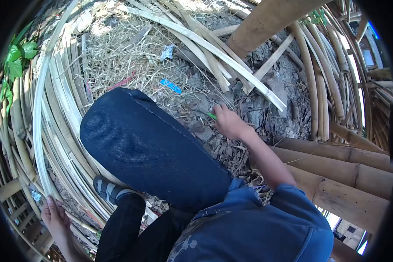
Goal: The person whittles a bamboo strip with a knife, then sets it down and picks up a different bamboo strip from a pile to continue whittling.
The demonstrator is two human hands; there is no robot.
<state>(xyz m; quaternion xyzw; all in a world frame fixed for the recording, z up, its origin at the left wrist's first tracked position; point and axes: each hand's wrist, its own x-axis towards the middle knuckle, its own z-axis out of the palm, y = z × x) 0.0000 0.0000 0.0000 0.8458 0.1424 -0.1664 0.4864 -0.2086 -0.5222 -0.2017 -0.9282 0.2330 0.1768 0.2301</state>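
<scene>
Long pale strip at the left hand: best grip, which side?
Probably pinch the near end of the strip, coming from the body side, where the left hand has it. It's narrow enough for thumb and fingers, and it runs forward past the picture's top edge, so the near end looks easiest to reach.

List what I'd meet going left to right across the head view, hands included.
Green leaves → left hand → striped sandal → bright blue scrap → green handle → right hand → thick bamboo poles at lower right.
</scene>
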